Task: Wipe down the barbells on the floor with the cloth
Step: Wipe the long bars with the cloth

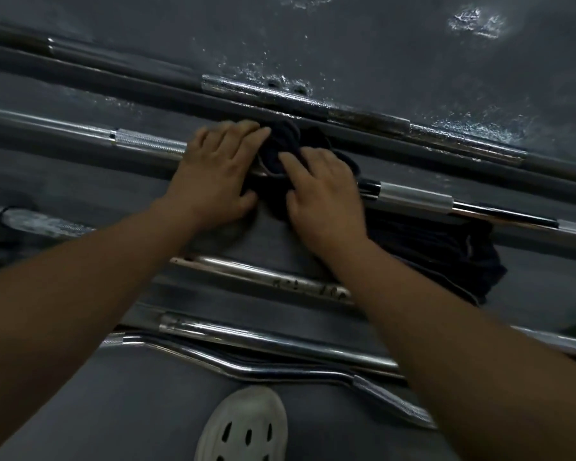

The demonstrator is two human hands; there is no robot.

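Observation:
Several barbells lie side by side on the dark floor. A chrome barbell (147, 143) with knurled grips runs from the left to the right across the middle. A dark cloth (281, 144) is bunched over this bar at the centre. My left hand (217, 171) presses on the cloth's left side, fingers spread over it. My right hand (323, 194) grips the cloth's right side. More of the dark cloth trails onto the floor at the right. The bar under the cloth is hidden.
Two dark bars (113, 74) and a scuffed chrome one (313, 103) lie beyond the hands. Nearer me lie short chrome bars (263, 276), (280, 344) and a bent curl bar (280, 372). A white perforated shoe (246, 427) is at the bottom. The far floor is scuffed.

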